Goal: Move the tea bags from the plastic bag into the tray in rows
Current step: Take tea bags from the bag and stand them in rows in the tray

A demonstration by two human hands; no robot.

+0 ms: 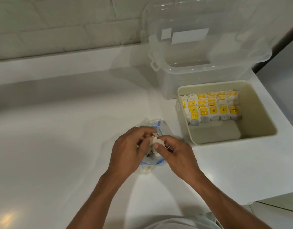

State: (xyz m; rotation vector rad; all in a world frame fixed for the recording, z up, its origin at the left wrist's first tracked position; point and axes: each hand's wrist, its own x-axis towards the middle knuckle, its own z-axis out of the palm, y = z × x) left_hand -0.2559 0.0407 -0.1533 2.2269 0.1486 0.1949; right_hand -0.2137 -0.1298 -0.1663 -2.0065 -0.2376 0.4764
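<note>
Shirt hem (183, 223): pale cloth at the bottom edge, nearest the camera; both forearms reach forward from it over the counter (59, 129).
Left hand (126, 151): fingers curled, thumb turned inward, pinching the held tea bags (156, 142) from the left. In my judgement it steadies them while the other hand works.
Right hand (177, 152): fingers curled, pinching the same bundle from the right. A thin string shows by its knuckles, so it is probably freeing or squaring one bag.
Held tea bags: a small white crumpled bundle between the two hands, directly above the bag mouth. Their number cannot be told.
Plastic bag (152, 163): clear, with a blue zip seal, lying on the counter under the hands, mouth open upward. It sits just beside the tray, apparently to keep each transfer short. Remaining contents are mostly hidden.
Tray (233, 141): cream, rectangular, right of the bag, its near corner close to the right hand.
Rowed tea bags (212, 108): standing on edge with yellow tags facing forward, packed in several rows against the far-left wall. The near part of the floor is bare, so filling appears to run far to near.
Progress: judged roughly half done.
Clear box (200, 70): touching or just behind the tray, lid (208, 30) raised.
Wall (59, 22): pale tiles, farthest.
</note>
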